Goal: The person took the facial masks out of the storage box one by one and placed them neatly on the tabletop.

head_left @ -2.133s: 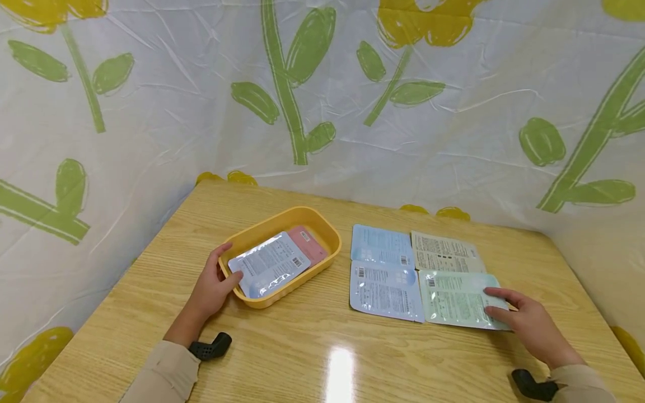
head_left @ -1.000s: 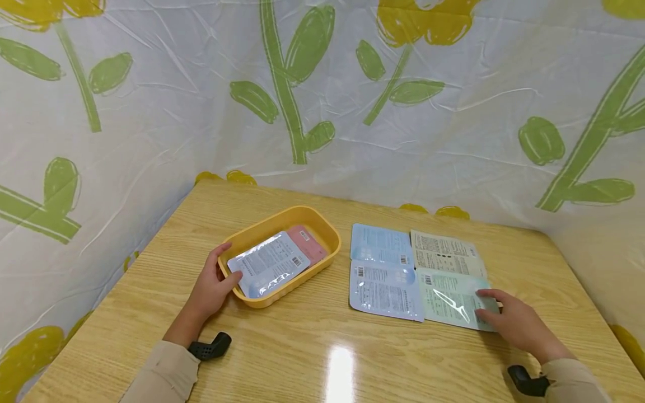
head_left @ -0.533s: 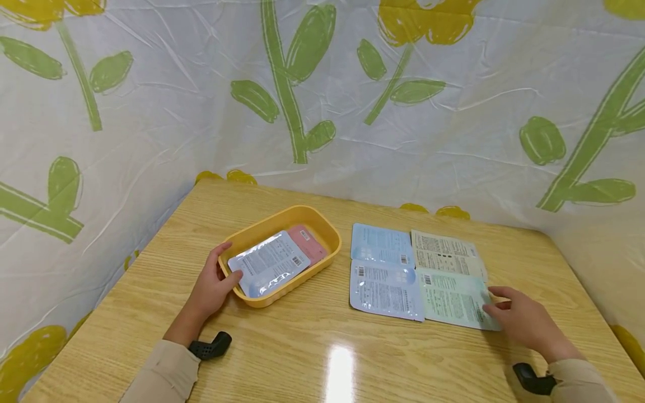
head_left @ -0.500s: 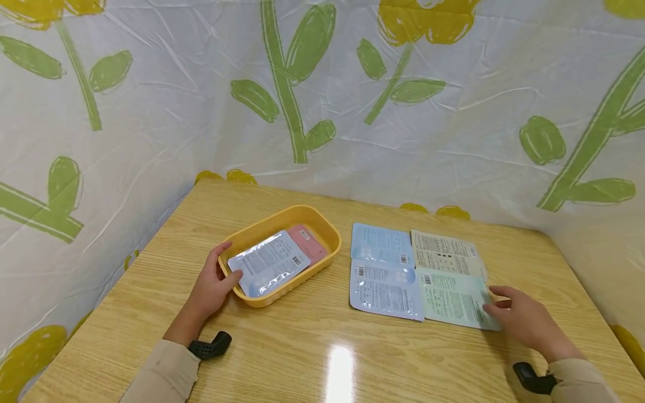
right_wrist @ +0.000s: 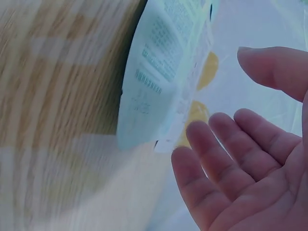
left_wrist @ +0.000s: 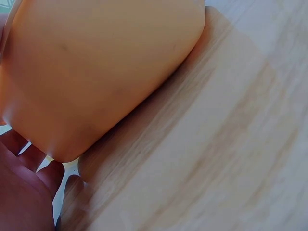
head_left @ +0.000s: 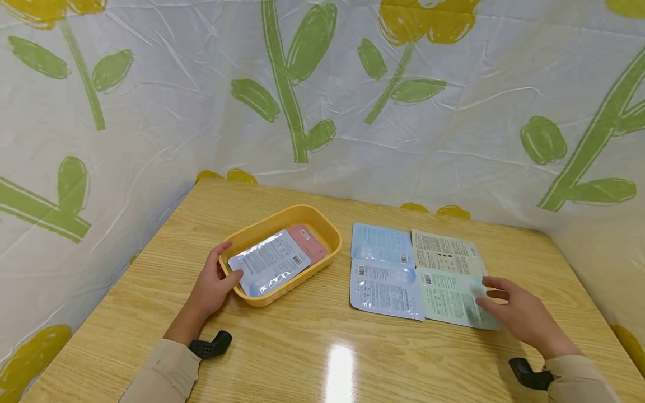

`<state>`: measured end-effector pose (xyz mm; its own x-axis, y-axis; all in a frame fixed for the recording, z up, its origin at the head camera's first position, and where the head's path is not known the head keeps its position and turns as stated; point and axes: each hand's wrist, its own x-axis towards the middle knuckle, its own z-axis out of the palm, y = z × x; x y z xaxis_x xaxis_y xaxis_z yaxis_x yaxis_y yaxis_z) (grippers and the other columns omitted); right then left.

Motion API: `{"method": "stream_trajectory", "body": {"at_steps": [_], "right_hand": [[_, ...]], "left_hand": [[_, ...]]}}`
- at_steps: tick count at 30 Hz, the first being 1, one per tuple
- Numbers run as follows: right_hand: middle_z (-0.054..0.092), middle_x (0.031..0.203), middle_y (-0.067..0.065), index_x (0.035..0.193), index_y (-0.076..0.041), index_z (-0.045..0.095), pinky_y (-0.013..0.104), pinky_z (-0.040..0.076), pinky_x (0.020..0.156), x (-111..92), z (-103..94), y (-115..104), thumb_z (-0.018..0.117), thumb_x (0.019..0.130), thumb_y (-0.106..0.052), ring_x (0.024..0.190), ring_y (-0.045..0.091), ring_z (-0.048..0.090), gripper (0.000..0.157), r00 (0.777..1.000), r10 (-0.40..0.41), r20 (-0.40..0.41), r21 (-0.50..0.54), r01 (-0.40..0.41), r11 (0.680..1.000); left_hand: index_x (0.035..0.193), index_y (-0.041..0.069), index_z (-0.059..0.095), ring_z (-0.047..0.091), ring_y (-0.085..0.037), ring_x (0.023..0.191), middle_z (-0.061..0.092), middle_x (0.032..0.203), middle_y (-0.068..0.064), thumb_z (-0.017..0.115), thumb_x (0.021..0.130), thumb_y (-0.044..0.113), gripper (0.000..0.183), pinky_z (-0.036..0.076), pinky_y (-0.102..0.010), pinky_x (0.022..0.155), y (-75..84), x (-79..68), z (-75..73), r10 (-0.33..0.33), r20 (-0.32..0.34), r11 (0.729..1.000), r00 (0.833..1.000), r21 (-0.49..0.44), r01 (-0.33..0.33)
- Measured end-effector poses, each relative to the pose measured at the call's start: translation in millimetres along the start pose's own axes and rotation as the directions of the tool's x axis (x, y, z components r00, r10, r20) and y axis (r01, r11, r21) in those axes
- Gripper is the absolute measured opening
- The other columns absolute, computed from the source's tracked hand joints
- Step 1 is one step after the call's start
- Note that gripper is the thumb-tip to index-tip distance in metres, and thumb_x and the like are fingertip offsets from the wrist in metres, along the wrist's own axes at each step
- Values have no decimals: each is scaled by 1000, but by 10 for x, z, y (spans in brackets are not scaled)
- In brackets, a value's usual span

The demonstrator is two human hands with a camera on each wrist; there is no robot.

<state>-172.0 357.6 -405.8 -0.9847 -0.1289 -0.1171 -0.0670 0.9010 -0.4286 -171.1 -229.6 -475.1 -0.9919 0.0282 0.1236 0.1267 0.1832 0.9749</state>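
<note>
My left hand [head_left: 210, 282] grips the near-left end of a yellow plastic basket [head_left: 330, 229], thumb over its rim. Inside the basket a blue-white foil sachet [head_left: 272, 263] overlaps a pink one. At the right, my right hand [head_left: 526, 313] hovers over the right edge of a light green sachet [head_left: 450, 299], thumb and fingers spread apart. In the right wrist view, that hand [right_wrist: 250, 168] has relaxed fingers with nothing between them, and the green sachet [right_wrist: 149, 91] lies beyond the fingertips. The left wrist view has the basket's outer wall [left_wrist: 106, 72] with the fingers curled at it.
The green sachet forms a two-by-two block with a lilac sachet [head_left: 387, 291], a blue sachet [head_left: 381, 243] and a beige sachet [head_left: 445, 252]. They lie flat on a wooden table [head_left: 282, 352]. A floral curtain [head_left: 201, 112] hangs behind the table.
The green sachet has shifted left against the lilac one and lies flat. My right hand has let go of its edge and lifted slightly. The left hand and basket stay put.
</note>
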Motion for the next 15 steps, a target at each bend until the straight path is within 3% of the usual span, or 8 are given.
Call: {"method": "stream_trajectory", "body": {"at_steps": [9, 15], "right_hand": [[49, 138, 35, 142, 10, 43, 61, 50, 88, 14, 25, -224, 63, 99, -34, 115, 53, 55, 64, 998, -53, -27, 71, 55, 996], [53, 137, 28, 142, 6, 47, 50, 52, 91, 86, 48, -516, 66, 99, -24, 115, 46, 59, 56, 985, -165, -49, 156, 171, 973]], "left_hand": [[154, 1, 18, 40, -41, 137, 23, 156, -26, 58, 96, 1, 70, 43, -13, 93, 6, 3, 8, 1, -3, 1000, 1000, 9, -1], [153, 0, 19, 38, -41, 138, 21, 158, -26, 57, 95, 2, 70, 42, -13, 94, -15, 7, 3, -3, -10, 999, 1000, 37, 4]]}}
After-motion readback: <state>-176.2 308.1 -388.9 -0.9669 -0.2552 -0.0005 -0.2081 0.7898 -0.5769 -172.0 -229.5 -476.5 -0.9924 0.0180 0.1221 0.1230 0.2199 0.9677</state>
